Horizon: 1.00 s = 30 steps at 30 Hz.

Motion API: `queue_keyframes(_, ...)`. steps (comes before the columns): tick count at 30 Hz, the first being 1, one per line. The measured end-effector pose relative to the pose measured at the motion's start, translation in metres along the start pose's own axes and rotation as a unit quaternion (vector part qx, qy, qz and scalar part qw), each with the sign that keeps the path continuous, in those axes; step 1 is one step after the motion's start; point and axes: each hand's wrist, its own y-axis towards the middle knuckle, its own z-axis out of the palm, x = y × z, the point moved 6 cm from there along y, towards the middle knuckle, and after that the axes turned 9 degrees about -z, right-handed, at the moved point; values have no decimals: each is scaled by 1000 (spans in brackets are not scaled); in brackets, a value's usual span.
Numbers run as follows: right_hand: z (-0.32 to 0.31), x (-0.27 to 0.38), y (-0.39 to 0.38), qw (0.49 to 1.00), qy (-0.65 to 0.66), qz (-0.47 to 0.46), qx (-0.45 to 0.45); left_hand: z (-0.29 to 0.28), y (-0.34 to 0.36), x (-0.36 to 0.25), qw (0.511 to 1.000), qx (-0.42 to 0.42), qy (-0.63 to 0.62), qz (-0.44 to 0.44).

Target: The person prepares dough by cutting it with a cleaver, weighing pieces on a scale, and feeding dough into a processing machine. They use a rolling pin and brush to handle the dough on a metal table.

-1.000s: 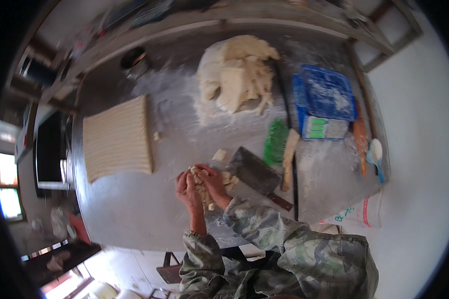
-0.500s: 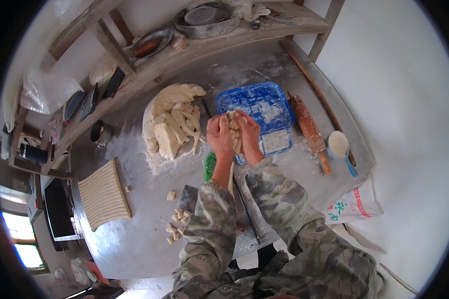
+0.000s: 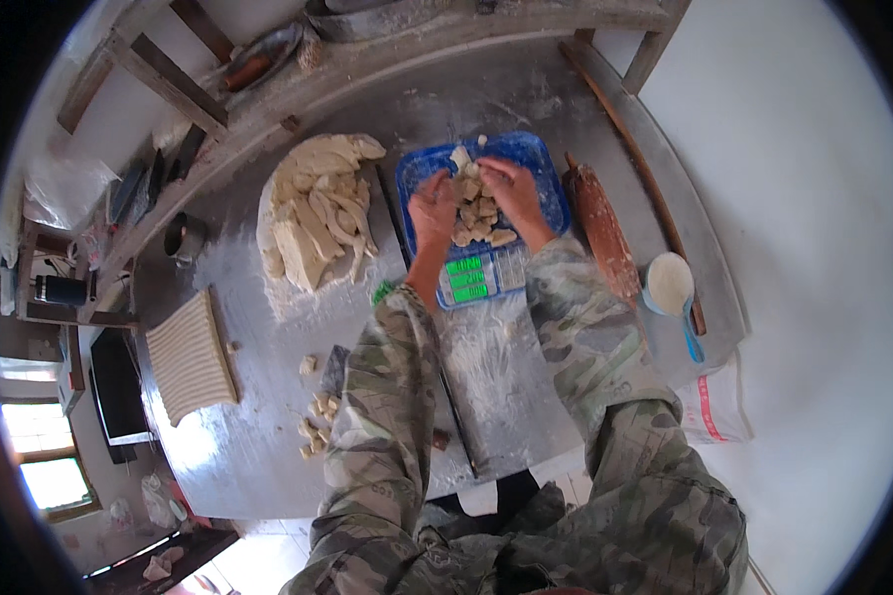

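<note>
Both your hands sit over the blue rectangular plastic scale tray [image 3: 531, 164] near the desk's far edge — left hand [image 3: 433, 210] and right hand [image 3: 511, 188] cupped loosely around the heap of small pale dough pieces [image 3: 478, 213], gathering it; whether either grip pinches a piece, you cannot tell. Seems a weighing step; next calls for adding or lifting off single pieces gently. Count: one tray, one wooden rolling pin [image 3: 605, 238], one large dough mass [image 3: 313, 213], roughly ten stray pieces [image 3: 318, 421] near the front edge.
</note>
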Motion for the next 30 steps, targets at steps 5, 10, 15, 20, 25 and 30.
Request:
queue_keyframes(5, -65, 27, -32, 999, -30, 29, -4, -56, -38, -11, 1000, -29, -3, 1)
queue_keyframes(10, -155, 21, -162, 955, -290, 38, 40, -158, -104, -3, 995, -39, -15, -88)
queue_keyframes(15, -165, 11, -269, 862, -477, 110, 130, -290, -188, 38, 967, -150, -56, -201)
queue_keyframes(20, -154, 12, -302, 841, -499, 149, 144, -388, -265, 91, 939, -188, 125, -259)
queue_keyframes(25, -118, 43, -318, 821, -539, 131, 134, -449, -320, 93, 891, -190, 361, -200)
queue_keyframes(30, -133, 26, -326, 767, -593, 193, 152, -461, -368, 106, 874, -155, 415, -197)
